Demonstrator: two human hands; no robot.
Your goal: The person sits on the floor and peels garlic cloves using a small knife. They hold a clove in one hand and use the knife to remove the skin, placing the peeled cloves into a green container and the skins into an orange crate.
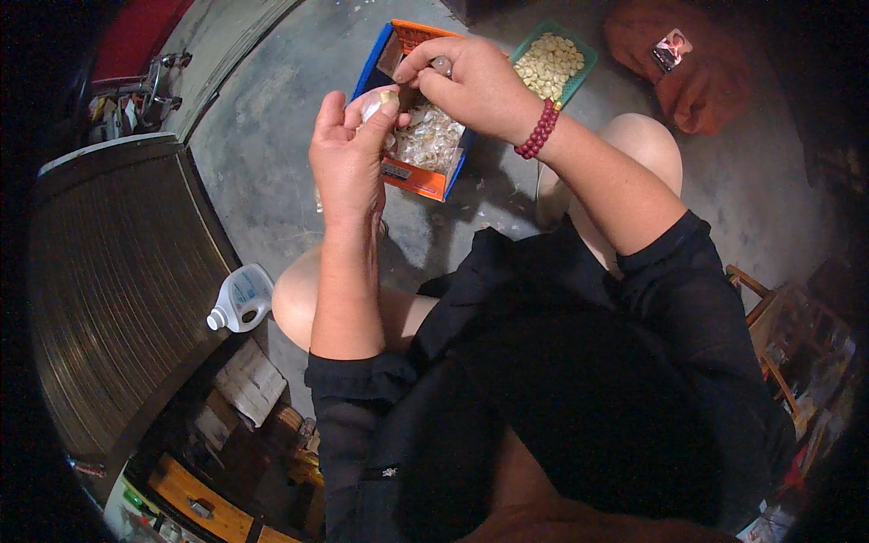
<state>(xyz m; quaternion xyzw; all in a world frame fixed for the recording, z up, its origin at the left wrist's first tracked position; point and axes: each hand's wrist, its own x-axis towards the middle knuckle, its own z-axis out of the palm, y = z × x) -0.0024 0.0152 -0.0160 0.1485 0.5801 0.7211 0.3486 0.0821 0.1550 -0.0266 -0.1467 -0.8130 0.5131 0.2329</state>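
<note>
My left hand (pixel 349 159) holds a pale garlic clove (pixel 389 100) with papery skin between thumb and fingers, above the left edge of a blue and orange cardboard box (pixel 428 180). Loose garlic skins (pixel 428 139) lie thickly inside that box. Over its far half is my right hand (pixel 468 78), with thumb and forefinger bent close together. A small shiny metal tool (pixel 441 66) shows in its curled fingers, and its exact kind is unclear. Beyond the right hand, a green plastic basket (pixel 589 60) holds many peeled garlic cloves (pixel 551 62).
A white jug with a handle (pixel 246 298) lies by my left knee, near a ribbed dark panel (pixel 129 292). Reddish-brown cloth (pixel 679 95) with a phone-like object (pixel 672 50) on it is at far right. A wooden frame (pixel 753 295) stands right of me. Skin scraps dot the concrete floor (pixel 271 136).
</note>
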